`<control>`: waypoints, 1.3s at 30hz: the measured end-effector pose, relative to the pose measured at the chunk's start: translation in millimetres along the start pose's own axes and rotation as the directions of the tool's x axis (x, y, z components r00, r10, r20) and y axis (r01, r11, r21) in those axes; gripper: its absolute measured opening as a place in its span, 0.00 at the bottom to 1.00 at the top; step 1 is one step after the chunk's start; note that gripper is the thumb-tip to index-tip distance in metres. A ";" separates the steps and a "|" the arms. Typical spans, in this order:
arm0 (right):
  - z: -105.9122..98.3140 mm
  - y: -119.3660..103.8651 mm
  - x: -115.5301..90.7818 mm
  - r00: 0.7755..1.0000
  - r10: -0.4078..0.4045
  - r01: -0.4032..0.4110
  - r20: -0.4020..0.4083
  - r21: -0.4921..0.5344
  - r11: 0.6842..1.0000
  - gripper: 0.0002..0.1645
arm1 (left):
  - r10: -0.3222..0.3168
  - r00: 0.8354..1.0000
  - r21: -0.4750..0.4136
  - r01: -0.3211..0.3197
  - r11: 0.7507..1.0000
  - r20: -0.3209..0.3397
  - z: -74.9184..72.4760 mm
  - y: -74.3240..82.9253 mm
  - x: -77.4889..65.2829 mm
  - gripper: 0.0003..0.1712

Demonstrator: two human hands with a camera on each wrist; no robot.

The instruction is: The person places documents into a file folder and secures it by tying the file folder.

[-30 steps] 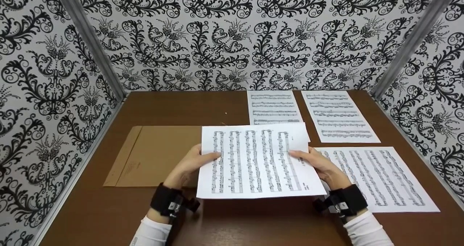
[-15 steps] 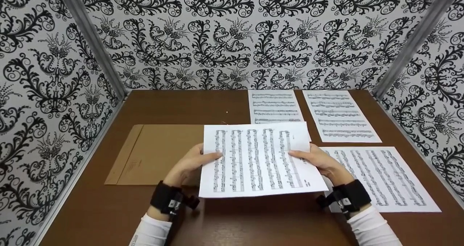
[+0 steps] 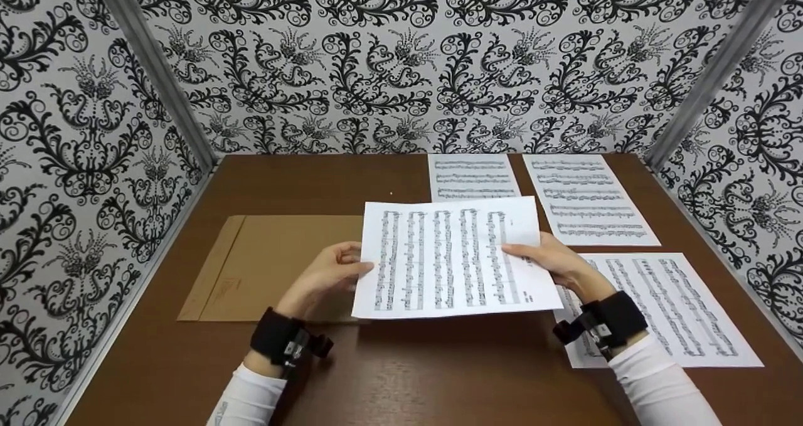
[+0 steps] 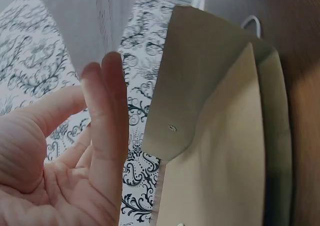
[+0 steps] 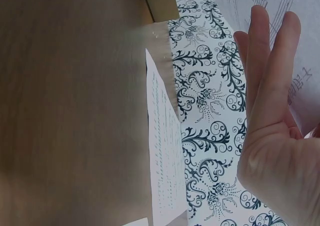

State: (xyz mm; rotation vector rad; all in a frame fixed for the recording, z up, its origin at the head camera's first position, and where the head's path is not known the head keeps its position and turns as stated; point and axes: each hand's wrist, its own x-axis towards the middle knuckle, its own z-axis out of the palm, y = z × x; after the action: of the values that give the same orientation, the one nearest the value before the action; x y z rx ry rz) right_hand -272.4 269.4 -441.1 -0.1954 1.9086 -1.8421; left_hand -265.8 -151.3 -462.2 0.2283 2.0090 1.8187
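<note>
A sheet of printed music [image 3: 439,260] is held up above the middle of the table, its staves running up and down in the head view. My left hand [image 3: 329,269] pinches its left edge, with the thumb tip on the front. In the left wrist view, fingers [image 4: 107,106] touch the paper from behind. On the opposite edge, my right hand [image 3: 561,263] grips the sheet, thumb on the front and straight fingers [image 5: 275,71] behind. A brown envelope [image 3: 276,256] lies under and beyond the left hand, its right part hidden by the sheet.
Two music sheets lie at the back right: one [image 3: 473,172] partly covered by the held sheet, the other [image 3: 586,197] farther right. Another sheet [image 3: 665,307] lies sideways below the right forearm. Patterned walls [image 3: 401,68] enclose the brown table [image 3: 439,376] at the back and sides.
The held sheet has risen slightly and shifted right. My left thumb has slid outward to the sheet's edge, while the right hand keeps its grip. The envelope and the other sheets stay put.
</note>
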 end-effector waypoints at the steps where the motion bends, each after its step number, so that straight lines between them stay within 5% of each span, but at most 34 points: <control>1: -0.5 -1.2 0.6 1.000 0.003 -0.003 -0.005 -0.006 1.000 0.13 | -0.002 1.000 0.025 0.002 1.000 -0.011 -0.2 1.2 0.9 0.29; 12: -2.8 -9.0 12.0 0.999 0.024 -0.027 -0.030 -0.091 0.996 0.23 | -0.036 0.994 0.296 0.065 0.953 -0.104 -1.3 2.3 10.7 0.28; 21: -1.0 -16.8 20.7 0.995 0.053 -0.065 -0.085 -0.146 0.987 0.28 | 0.037 0.985 0.401 0.034 0.915 -0.167 6.2 4.7 15.9 0.31; 26: 0.0 -22.9 21.9 0.993 0.061 -0.076 -0.100 -0.156 0.985 0.27 | 0.125 0.974 0.541 -0.003 0.841 -0.190 9.0 4.1 21.0 0.31; 33: -1.8 -27.8 20.5 0.993 0.068 -0.083 -0.092 -0.171 0.982 0.28 | 0.146 0.964 0.672 0.042 0.739 -0.221 13.6 4.7 24.1 0.29; 39: -3.5 -29.5 20.5 0.992 0.079 -0.096 -0.094 -0.189 0.977 0.28 | 0.172 0.957 0.802 0.089 0.591 -0.233 18.0 2.0 29.3 0.25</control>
State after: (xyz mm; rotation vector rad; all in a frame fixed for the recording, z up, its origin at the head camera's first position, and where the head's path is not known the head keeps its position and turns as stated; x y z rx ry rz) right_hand -298.5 261.4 -417.3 -0.0945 2.1207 -1.6321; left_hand -285.0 -123.2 -466.9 0.2756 2.9623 0.8218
